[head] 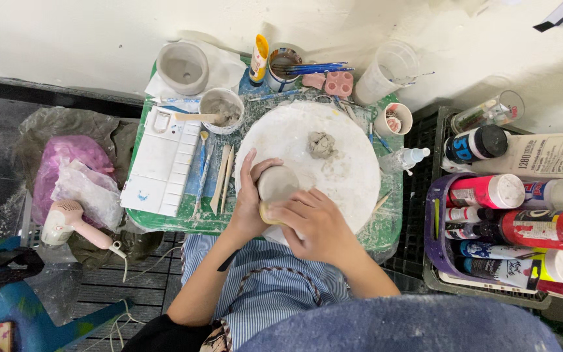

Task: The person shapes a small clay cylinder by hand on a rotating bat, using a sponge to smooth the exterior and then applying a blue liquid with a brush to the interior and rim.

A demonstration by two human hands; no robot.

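A small grey clay cup (277, 183) stands on the white round turntable (346, 140), near its front edge. My left hand (247, 207) wraps around the cup's left side. My right hand (313, 223) presses against its front and right side, with what looks like a yellowish sponge under the fingers. A loose lump of grey clay (321, 145) lies on the turntable, farther back and apart from the cup.
A white paint palette (161, 160) and wooden modelling tools (223, 179) lie left of the turntable. Behind it stand a slip bowl (221, 109), a grey pot (182, 66) and a brush jar (283, 68). A crate of paint bottles (509, 228) is right; a pink hair dryer (70, 223) left.
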